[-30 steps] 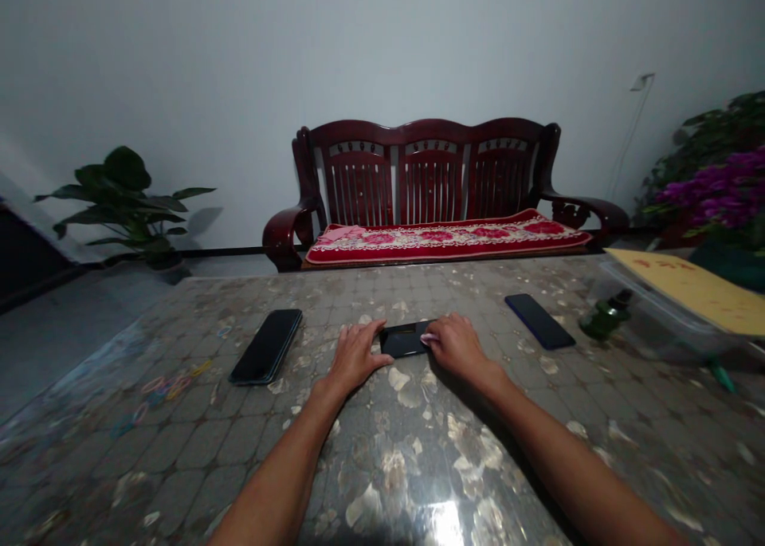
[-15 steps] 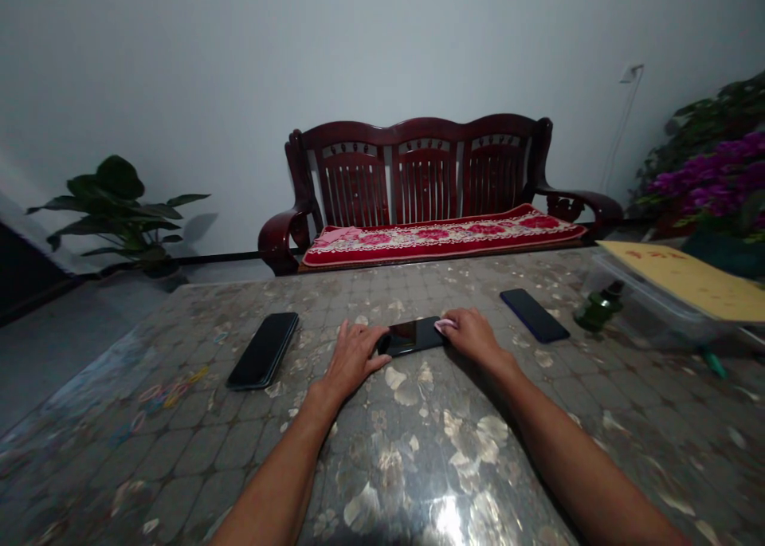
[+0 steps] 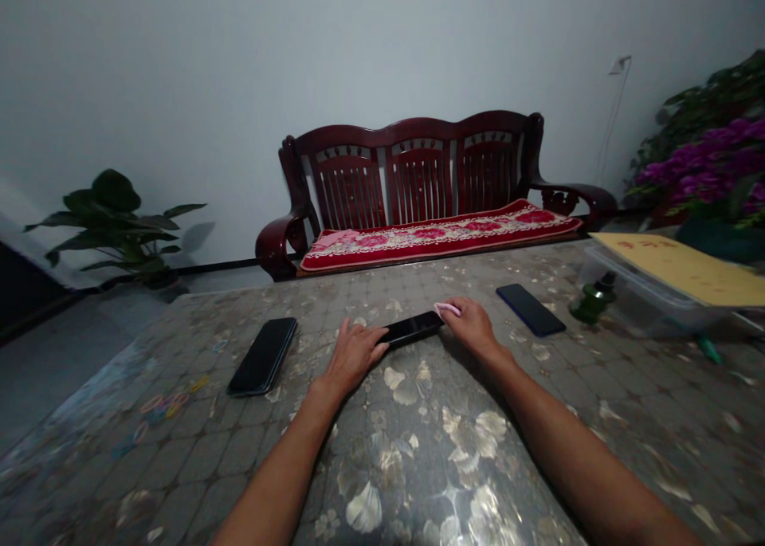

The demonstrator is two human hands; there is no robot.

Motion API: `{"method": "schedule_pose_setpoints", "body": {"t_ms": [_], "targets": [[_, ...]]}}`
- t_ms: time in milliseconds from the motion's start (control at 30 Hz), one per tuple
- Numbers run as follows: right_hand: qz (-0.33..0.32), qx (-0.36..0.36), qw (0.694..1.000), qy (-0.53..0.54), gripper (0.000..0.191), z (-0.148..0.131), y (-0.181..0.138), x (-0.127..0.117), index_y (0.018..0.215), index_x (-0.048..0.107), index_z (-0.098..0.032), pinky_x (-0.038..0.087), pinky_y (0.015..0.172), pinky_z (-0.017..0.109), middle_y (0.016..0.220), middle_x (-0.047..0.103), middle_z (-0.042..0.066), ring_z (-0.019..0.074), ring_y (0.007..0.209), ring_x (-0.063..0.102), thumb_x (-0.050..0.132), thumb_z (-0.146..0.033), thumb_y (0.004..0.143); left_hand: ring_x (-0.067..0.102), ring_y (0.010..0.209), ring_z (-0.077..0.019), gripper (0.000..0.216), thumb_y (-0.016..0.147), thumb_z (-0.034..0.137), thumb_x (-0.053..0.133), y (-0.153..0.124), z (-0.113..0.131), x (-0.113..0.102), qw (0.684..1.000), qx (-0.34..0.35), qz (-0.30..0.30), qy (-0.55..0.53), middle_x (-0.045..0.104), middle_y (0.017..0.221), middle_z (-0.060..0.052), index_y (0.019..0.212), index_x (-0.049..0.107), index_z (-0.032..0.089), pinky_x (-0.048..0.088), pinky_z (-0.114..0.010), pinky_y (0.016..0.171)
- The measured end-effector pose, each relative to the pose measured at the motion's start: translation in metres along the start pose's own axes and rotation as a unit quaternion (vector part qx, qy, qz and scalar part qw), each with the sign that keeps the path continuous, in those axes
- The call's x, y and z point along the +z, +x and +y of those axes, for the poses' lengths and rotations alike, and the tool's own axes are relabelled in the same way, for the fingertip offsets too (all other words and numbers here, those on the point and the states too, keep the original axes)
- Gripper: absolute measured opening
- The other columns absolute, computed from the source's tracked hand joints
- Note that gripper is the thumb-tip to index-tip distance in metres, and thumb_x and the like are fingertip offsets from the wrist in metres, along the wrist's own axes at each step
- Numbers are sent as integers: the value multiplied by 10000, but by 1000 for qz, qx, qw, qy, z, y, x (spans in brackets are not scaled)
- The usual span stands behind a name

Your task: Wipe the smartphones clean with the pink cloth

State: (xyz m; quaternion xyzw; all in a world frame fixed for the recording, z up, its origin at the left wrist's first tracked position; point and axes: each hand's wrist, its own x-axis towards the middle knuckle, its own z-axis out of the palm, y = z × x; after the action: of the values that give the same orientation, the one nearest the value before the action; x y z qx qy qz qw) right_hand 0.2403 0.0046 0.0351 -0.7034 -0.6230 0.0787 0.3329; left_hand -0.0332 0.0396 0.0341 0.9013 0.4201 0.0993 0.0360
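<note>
A black smartphone (image 3: 414, 328) lies crosswise in front of me, its dark screen facing up and slightly tilted. My left hand (image 3: 354, 350) grips its left end, thumb on the near edge and fingers along the far side. At the opposite end, my right hand (image 3: 472, 324) pinches a small pink cloth (image 3: 448, 309) against the phone's right edge. Another dark phone (image 3: 264, 356) rests to the left of my left hand. Beyond my right hand is a third phone with a blue edge (image 3: 531, 309).
Colourful rubber bands (image 3: 169, 405) are scattered on the patterned tabletop (image 3: 412, 458) at left. On the right stand a green bottle (image 3: 593, 300) and a clear plastic box (image 3: 642, 311) with a yellow sheet (image 3: 687, 267) on top. A wooden bench (image 3: 418, 135) is behind the table.
The phone has tilted, so its screen looks narrower, and its right end sits a little higher in view. The pink cloth has shifted slightly up at that end. Both hands keep hold.
</note>
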Motion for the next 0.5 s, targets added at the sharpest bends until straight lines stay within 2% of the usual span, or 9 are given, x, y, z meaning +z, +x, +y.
{"method": "schedule_pose_setpoints", "body": {"t_ms": [267, 500], "targets": [[64, -18, 993, -93, 308, -1, -7, -3, 959, 752, -222, 341, 841, 290, 972, 717, 67, 219, 951, 565, 487, -378, 973, 662, 1037, -261, 328, 1013, 306, 446, 10, -2, -8, 1000, -7, -11, 22, 755, 1057, -62, 1253, 669, 278, 189, -551, 1197], [67, -74, 987, -124, 278, -13, -12, 2, 958, 735, -212, 283, 840, 316, 947, 684, 73, 227, 943, 519, 484, -327, 979, 677, 1030, -242, 367, 1038, 314, 376, 17, -2, -17, 999, -12, -39, 30, 760, 1066, -64, 1259, 665, 262, 165, -545, 1214]]}}
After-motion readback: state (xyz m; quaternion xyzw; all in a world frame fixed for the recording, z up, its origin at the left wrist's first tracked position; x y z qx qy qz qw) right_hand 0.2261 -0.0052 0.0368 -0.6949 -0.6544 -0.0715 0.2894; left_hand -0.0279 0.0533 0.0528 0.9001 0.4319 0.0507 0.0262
